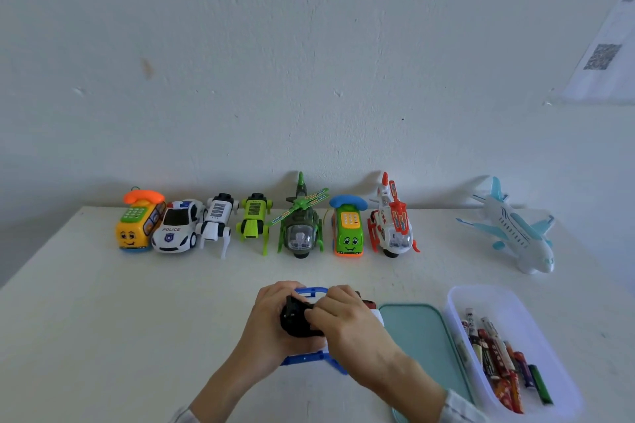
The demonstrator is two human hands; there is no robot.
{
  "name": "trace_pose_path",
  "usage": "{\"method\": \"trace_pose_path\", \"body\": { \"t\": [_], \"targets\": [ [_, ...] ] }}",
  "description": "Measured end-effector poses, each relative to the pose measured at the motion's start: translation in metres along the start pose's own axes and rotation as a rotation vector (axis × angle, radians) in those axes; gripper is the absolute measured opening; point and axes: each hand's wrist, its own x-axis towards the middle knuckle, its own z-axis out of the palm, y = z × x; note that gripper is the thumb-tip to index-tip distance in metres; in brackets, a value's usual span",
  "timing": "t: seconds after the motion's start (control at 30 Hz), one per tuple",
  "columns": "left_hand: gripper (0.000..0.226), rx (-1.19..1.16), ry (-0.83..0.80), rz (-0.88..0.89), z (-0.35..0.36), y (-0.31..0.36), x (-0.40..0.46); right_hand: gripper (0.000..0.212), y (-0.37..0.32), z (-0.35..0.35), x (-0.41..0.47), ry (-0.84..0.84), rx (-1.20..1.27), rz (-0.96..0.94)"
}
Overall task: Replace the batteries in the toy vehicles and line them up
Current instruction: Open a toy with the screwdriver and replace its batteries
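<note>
Low in the middle of the frame, the left hand [271, 323] curls its fingers around a toy vehicle [302, 323] with a black underside and blue plastic rails, gripping it from the left. Right against it, the right hand [347, 323] lies over the same toy, fingers bent and pressing on the black part; whether they pinch anything small I cannot tell. Across the centre of the frame, by the wall, a row stands on the white table [103, 319]: yellow phone bus [139, 227], police car [177, 228], white robot dog [216, 221], green robot dog [254, 221], green helicopter [300, 227], green phone car [347, 228], red-and-white helicopter [391, 223]. Well apart at right sits a white airplane [515, 230]. At lower right, a teal lid [419, 336] lies beside a clear box [515, 302] holding batteries [498, 354]
</note>
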Motion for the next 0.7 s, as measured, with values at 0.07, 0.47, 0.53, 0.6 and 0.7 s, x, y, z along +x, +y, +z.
{"method": "trace_pose_path", "body": {
  "t": [0.07,0.47,0.53,0.6,0.7],
  "targets": [
    [0.052,-0.003,-0.001,0.0,-0.001,0.0,0.001,0.03,0.005,-0.002,0.002,-0.063,-0.027,-0.035],
    [0.06,-0.012,-0.07,-0.018,-0.004,-0.003,0.002,0.027,0.021,0.006,-0.006,-0.12,0.139,-0.026],
    [0.059,-0.012,-0.078,-0.017,-0.004,-0.005,0.002,0.029,0.022,0.007,-0.007,-0.11,0.167,-0.021],
    [0.059,-0.025,-0.079,-0.015,-0.004,-0.005,0.001,0.028,0.024,0.008,-0.008,-0.091,0.168,-0.051],
    [0.066,-0.067,-0.065,0.004,-0.004,-0.005,0.001,0.03,0.027,0.011,-0.01,-0.06,0.109,-0.134]
  ]
}}
